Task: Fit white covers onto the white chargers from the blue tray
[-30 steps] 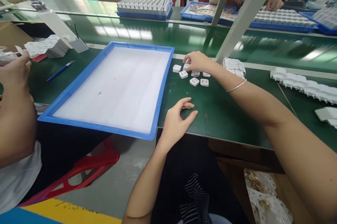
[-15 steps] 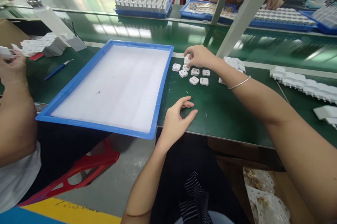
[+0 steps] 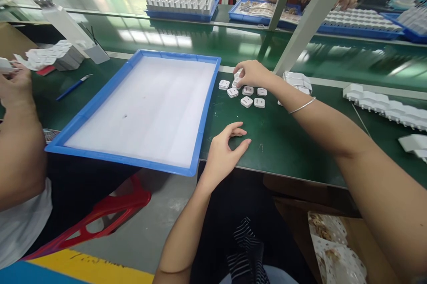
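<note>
My right hand [image 3: 252, 73], with a thin bracelet on the wrist, reaches to the back of the green table. Its thumb and fingers close round a small white square plastic piece [image 3: 236, 80], which they partly cover. Several like pieces lie just in front of it, some with a dark slot or mark on top, such as one white square piece [image 3: 247, 102]. Nearer the table's front edge, my left hand [image 3: 224, 148] rests with fingers apart and curved, holding nothing. It is between the blue tray and the loose pieces.
A blue tray [image 3: 196, 141] with a white lining stands to the left, overhanging the front edge. Beyond it lies a blue craft knife [image 3: 74, 87]. A co-worker's hand [image 3: 16, 83] is at far left. White housings [image 3: 383, 106] line the right; a slanted post [image 3: 300, 30] rises behind.
My hands keep nearly the same pose; the right one stays at the same white piece. Across the table, another person's hand has shifted slightly.
</note>
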`<state>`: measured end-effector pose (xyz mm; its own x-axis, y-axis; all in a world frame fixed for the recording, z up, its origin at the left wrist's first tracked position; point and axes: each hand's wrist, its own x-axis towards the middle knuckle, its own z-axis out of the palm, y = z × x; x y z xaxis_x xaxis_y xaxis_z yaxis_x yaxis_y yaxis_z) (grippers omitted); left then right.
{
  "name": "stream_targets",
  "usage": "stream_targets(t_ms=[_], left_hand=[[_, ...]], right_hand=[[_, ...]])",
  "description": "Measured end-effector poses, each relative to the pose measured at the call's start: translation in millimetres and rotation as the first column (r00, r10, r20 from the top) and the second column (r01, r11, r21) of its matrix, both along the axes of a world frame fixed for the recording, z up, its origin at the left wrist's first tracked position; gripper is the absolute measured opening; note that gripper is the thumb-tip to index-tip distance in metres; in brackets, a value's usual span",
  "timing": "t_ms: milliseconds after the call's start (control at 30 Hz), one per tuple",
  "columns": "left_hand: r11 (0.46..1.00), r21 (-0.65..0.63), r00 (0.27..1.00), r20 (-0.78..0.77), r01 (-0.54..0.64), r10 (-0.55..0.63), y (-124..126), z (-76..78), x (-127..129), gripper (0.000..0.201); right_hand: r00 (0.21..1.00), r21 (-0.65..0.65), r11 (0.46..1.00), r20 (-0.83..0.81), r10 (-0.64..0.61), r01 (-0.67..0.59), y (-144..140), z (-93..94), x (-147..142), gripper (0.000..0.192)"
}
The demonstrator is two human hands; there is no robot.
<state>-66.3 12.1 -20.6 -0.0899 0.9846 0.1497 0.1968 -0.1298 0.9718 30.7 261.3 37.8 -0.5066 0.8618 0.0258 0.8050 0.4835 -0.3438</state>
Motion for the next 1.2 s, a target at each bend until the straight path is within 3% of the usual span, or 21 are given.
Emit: stream_targets(t_ms=[1200], left_hand=[[1.0, 0.009, 1.0, -0.008, -0.002, 0.002, 0.4, -1.7, -0.1, 0.037]], right_hand=[[0.998, 0.016, 0.999, 0.042, 0.045, -0.046, -8.1, -1.4, -0.2, 0.054]])
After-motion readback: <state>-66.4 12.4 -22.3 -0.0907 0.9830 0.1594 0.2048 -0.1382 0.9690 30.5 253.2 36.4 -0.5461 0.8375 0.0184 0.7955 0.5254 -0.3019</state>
